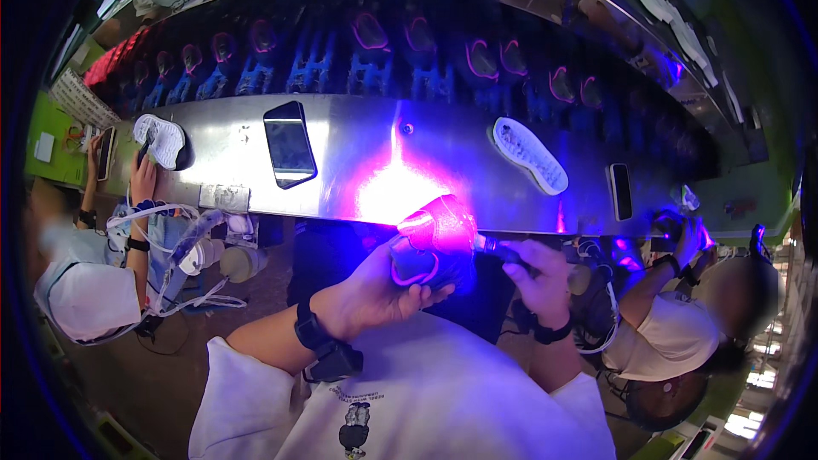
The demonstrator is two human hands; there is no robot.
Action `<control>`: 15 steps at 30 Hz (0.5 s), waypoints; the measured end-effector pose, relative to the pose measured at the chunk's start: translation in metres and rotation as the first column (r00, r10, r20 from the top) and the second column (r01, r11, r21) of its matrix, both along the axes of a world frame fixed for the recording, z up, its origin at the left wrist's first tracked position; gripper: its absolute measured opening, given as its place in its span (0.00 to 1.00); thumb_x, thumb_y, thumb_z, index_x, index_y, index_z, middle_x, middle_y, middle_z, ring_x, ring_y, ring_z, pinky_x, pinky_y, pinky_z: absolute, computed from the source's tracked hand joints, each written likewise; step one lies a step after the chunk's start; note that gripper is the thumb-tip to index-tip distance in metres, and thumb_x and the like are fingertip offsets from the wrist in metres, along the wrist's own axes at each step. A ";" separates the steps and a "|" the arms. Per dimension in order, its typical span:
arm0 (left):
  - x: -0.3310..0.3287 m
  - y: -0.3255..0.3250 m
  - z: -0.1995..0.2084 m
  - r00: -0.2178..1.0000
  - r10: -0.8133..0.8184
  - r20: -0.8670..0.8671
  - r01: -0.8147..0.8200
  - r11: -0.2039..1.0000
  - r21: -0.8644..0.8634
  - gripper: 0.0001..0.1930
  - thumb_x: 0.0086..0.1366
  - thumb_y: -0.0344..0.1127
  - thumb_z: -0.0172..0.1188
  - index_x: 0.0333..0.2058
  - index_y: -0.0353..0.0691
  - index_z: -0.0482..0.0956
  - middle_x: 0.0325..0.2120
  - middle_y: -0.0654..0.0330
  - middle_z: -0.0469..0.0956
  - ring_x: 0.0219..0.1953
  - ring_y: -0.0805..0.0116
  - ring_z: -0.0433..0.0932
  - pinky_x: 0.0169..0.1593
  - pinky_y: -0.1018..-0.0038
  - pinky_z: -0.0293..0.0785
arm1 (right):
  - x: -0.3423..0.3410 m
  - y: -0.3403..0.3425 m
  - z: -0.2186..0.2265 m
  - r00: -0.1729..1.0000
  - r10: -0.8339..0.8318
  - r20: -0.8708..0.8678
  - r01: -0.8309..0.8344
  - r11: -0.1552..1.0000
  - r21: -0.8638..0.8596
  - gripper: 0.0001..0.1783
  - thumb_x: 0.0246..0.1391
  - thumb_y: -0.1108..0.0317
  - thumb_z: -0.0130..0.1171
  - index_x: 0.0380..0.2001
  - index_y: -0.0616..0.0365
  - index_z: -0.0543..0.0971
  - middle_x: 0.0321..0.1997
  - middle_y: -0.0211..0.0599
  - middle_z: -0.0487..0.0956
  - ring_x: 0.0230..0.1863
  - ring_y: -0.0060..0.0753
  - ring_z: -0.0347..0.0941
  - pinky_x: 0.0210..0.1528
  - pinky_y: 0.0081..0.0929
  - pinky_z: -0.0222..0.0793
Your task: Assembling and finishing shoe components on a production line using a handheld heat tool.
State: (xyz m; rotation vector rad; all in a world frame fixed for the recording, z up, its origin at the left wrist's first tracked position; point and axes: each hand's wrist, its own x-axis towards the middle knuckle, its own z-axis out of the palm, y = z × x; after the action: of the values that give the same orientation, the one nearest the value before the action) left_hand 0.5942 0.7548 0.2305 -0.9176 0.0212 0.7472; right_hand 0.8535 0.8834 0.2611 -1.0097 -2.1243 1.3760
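My left hand (371, 290) is wrapped round a shoe upper (439, 230), held up at the near edge of the metal bench. Purple-pink light floods the upper, and a bright pink line runs along its lower border. Within my right hand (543, 279) is a brush (496, 249) with a dark handle, its tip at the right side of the upper. The glare hides whether the bristles touch it. Beyond my hands, a white shoe sole (530, 155) lies on the bench to the right.
A phone (290, 146) and another phone (621, 192) lie on the metal bench (341, 128). Behind it runs a row of shoe uppers (370, 31) on blue stands. A co-worker's hand (142, 177) at left works by a white sole (159, 141); another co-worker (673, 315) sits at right.
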 end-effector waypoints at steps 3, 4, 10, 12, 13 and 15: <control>0.002 0.003 0.004 1.000 0.009 0.013 -0.010 0.999 0.045 0.36 0.71 0.64 0.50 0.62 0.36 0.68 0.48 0.31 0.74 0.35 0.49 0.85 0.36 0.68 0.90 | 0.011 -0.015 -0.017 1.000 -0.022 0.004 0.022 0.999 -0.039 0.18 0.50 0.73 0.69 0.47 0.62 0.85 0.27 0.36 0.77 0.29 0.28 0.74 0.35 0.25 0.69; 0.004 0.003 0.000 0.991 -0.001 -0.135 0.016 0.994 0.105 0.36 0.71 0.63 0.50 0.62 0.36 0.69 0.48 0.32 0.76 0.35 0.49 0.85 0.36 0.68 0.89 | 0.018 -0.020 -0.020 1.000 -0.020 0.004 0.020 0.998 -0.055 0.20 0.51 0.73 0.69 0.49 0.61 0.84 0.30 0.37 0.80 0.31 0.28 0.76 0.38 0.25 0.71; -0.025 0.039 0.025 0.688 0.152 -0.709 0.156 0.924 0.349 0.24 0.73 0.40 0.53 0.63 0.35 0.67 0.54 0.47 0.77 0.54 0.55 0.80 0.57 0.62 0.78 | -0.009 -0.007 -0.012 0.991 -0.098 0.092 0.117 0.965 -0.234 0.18 0.58 0.77 0.64 0.53 0.65 0.82 0.35 0.32 0.83 0.36 0.19 0.76 0.41 0.24 0.73; -0.047 0.060 0.033 0.475 0.364 -0.801 0.253 0.816 0.521 0.28 0.69 0.32 0.58 0.66 0.35 0.63 0.57 0.50 0.74 0.59 0.58 0.76 0.64 0.61 0.71 | -0.030 -0.004 0.003 0.997 -0.075 -0.007 0.073 0.980 -0.187 0.19 0.58 0.77 0.65 0.54 0.64 0.82 0.34 0.30 0.82 0.35 0.17 0.74 0.42 0.21 0.72; -0.057 0.076 0.035 0.302 0.441 -0.845 0.320 0.788 0.526 0.31 0.68 0.31 0.60 0.67 0.34 0.62 0.58 0.51 0.74 0.59 0.58 0.76 0.64 0.62 0.72 | -0.031 -0.003 0.004 0.997 -0.062 -0.036 0.055 0.983 -0.177 0.19 0.58 0.77 0.65 0.54 0.64 0.82 0.34 0.30 0.82 0.35 0.17 0.74 0.42 0.21 0.72; -0.091 0.106 0.022 -0.176 0.448 -0.876 0.477 0.818 0.323 0.34 0.62 0.35 0.68 0.64 0.33 0.63 0.61 0.51 0.71 0.59 0.61 0.75 0.63 0.63 0.72 | -0.020 -0.004 0.000 1.000 -0.015 0.028 0.020 0.983 -0.182 0.20 0.58 0.77 0.64 0.55 0.64 0.81 0.35 0.30 0.82 0.35 0.19 0.75 0.42 0.22 0.73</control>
State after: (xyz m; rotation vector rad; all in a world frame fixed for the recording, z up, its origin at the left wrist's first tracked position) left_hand 0.5031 0.8612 0.2527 0.6390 1.2555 1.2154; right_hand 0.8340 0.8798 0.2615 -1.1186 -2.0313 1.5805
